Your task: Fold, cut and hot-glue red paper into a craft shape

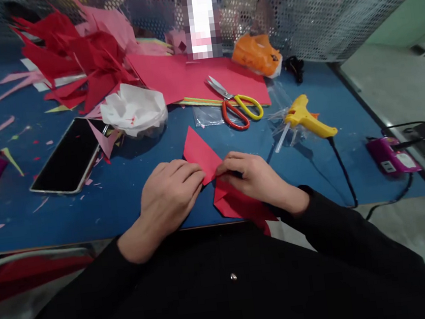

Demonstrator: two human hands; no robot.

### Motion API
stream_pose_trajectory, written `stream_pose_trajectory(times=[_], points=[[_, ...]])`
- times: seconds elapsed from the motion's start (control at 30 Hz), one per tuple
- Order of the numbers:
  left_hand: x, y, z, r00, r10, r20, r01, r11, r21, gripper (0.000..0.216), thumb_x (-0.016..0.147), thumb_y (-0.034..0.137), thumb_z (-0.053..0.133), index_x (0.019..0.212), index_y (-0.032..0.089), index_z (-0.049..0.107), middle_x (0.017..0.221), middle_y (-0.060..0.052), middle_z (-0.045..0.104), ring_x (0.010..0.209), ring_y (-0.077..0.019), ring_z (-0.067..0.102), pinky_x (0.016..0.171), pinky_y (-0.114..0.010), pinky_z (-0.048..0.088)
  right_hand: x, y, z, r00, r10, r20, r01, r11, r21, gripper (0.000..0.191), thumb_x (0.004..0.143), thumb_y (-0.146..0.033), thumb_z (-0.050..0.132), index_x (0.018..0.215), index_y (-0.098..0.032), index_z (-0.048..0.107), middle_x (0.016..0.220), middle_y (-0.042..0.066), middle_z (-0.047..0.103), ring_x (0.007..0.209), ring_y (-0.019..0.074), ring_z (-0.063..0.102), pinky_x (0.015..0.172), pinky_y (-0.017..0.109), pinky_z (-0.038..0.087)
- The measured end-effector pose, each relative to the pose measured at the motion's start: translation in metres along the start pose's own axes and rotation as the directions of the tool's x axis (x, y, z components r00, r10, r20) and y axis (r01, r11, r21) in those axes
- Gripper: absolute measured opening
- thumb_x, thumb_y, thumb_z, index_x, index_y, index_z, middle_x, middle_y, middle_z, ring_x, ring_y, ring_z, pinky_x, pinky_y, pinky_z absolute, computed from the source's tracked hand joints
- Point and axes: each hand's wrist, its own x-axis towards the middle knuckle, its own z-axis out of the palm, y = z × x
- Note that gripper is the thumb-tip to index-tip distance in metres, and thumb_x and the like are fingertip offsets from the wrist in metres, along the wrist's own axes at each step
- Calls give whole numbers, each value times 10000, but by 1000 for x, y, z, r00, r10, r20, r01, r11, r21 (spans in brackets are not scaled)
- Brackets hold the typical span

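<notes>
A folded piece of red paper (201,153) stands between my hands near the table's front edge, its pointed tip toward the back. My left hand (172,192) presses its left side, fingers together over the paper. On the right, my right hand (250,175) pinches the paper's lower right corner between thumb and fingers. Another red paper piece (233,203) lies under my right hand, partly hidden by it, and reaches the table edge. Scissors (235,103) with one red and one yellow handle rest beyond my hands, blades pointing back left.
A yellow glue gun (307,118) with a black cord lies at the right. Red sheets (172,77) and cut red scraps (86,61) cover the back. A paper-lined bowl (134,112), a phone (68,158), an orange bag (256,54) and a purple power socket (392,157) sit around.
</notes>
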Motion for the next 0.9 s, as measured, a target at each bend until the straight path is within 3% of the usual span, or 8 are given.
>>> stream_pose_trajectory(times=[0.2, 0.4, 0.53, 0.63, 0.9], points=[[1, -1, 0, 1000, -22, 17, 22, 1000, 8, 117, 928, 213, 602, 926, 197, 718, 938, -28, 765, 833, -241, 651, 648, -382, 407, -6, 3, 3, 999, 28, -47, -28, 1000, -3, 151, 910, -97, 606, 974, -190, 706, 919, 41, 662, 853, 175, 632, 773, 309, 484], [0, -1, 1, 999, -40, 16, 41, 995, -96, 133, 939, 181, 581, 961, 203, 709, 956, -38, 762, 916, -225, 689, 779, -371, 470, -12, 2, -2, 998, 42, -55, -46, 996, -81, 124, 942, -132, 582, 1002, -161, 687, 955, 69, 673, 890, 192, 634, 779, 337, 485], [0, -1, 2, 997, -55, 44, 60, 992, -113, 154, 950, 186, 563, 955, 239, 708, 951, -27, 767, 886, -226, 707, 756, -384, 477, -22, 2, -2, 988, -114, -102, 86, 966, -244, 204, 980, -131, 526, 1089, -165, 695, 976, 76, 714, 856, 194, 630, 730, 345, 459], [0, -2, 1, 997, -57, 59, 63, 991, -115, 156, 952, 193, 560, 958, 247, 706, 944, -27, 770, 885, -237, 715, 743, -399, 484, -31, 1, -2, 970, -243, -17, 223, 915, -338, 240, 988, -122, 509, 1143, -158, 689, 1011, 80, 731, 880, 206, 622, 751, 359, 443], [0, -1, 1, 994, -61, 86, 72, 990, -124, 120, 944, 183, 585, 984, 204, 696, 971, -51, 777, 898, -264, 726, 741, -433, 495, -47, -5, 1, 969, -238, 71, 245, 871, -425, 318, 985, -94, 468, 1250, -65, 641, 1121, 140, 713, 999, 255, 583, 851, 387, 452]])
